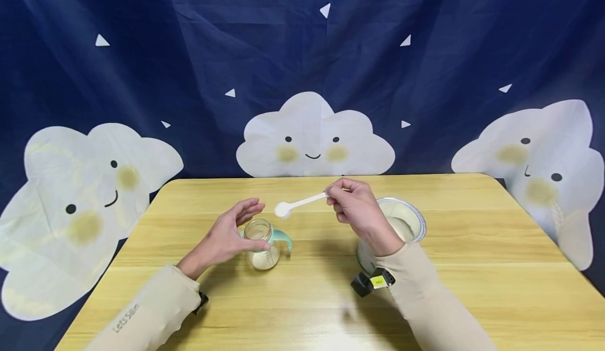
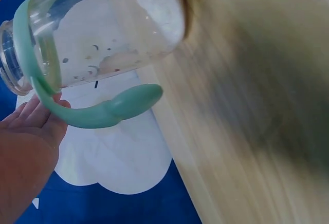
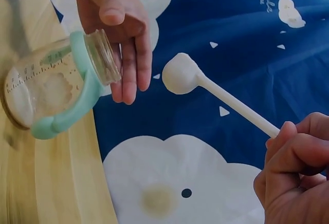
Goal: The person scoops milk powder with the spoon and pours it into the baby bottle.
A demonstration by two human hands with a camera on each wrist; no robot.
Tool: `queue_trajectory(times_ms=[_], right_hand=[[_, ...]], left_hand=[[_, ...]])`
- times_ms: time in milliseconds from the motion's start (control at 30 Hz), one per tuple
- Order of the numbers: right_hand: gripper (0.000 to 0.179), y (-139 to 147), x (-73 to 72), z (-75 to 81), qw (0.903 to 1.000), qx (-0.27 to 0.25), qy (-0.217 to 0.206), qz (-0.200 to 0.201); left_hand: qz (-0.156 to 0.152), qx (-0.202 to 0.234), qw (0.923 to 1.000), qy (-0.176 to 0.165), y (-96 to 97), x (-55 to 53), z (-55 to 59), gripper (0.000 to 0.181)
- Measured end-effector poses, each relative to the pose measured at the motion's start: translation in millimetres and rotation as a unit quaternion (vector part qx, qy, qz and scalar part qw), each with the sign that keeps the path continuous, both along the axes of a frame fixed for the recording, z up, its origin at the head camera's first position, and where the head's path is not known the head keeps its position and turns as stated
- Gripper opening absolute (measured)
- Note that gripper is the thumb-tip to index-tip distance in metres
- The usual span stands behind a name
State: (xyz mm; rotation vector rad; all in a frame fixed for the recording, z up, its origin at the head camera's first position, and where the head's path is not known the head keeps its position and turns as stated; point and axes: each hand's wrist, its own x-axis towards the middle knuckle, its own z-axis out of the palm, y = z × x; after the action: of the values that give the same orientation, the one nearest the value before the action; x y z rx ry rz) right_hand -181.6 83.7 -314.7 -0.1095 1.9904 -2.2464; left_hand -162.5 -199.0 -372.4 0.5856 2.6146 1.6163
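In the head view, a clear baby bottle (image 1: 266,259) with mint-green handles (image 1: 282,237) stands uncapped on the table, pale powder inside. My left hand (image 1: 231,235) is beside the bottle's neck, fingers extended and thumb in front; whether it touches the glass I cannot tell. My right hand (image 1: 356,206) pinches the end of a long-handled white measuring scoop (image 1: 283,209), held in the air to the right of the bottle. The scoop's bowl (image 3: 181,74) looks full or whitish in the right wrist view. Below my right hand stands an open tin (image 1: 418,218) of pale powder, partly hidden by the wrist.
A light wooden table (image 1: 312,298) runs up to a dark blue curtain (image 1: 293,41) printed with smiling white clouds. Black wrist devices (image 1: 363,284) hang below the sleeves, the right one in front of the tin.
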Motion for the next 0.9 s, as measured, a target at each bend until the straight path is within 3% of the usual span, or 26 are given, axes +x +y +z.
queue_trajectory(times_ms=[400,900], right_hand=[[0.015,-14,0.9,-2.5,0.9999,0.007,-0.014,-0.002],[0.014,-29,4.0,-12.7,0.9995,0.005,-0.029,0.008]], left_hand=[[0.011,0.002,0.9999,-0.011,-3.2,2.8,-13.6,0.094],[0.035,-0.030,0.9989,-0.012,-3.1,4.1,-23.0,0.083]])
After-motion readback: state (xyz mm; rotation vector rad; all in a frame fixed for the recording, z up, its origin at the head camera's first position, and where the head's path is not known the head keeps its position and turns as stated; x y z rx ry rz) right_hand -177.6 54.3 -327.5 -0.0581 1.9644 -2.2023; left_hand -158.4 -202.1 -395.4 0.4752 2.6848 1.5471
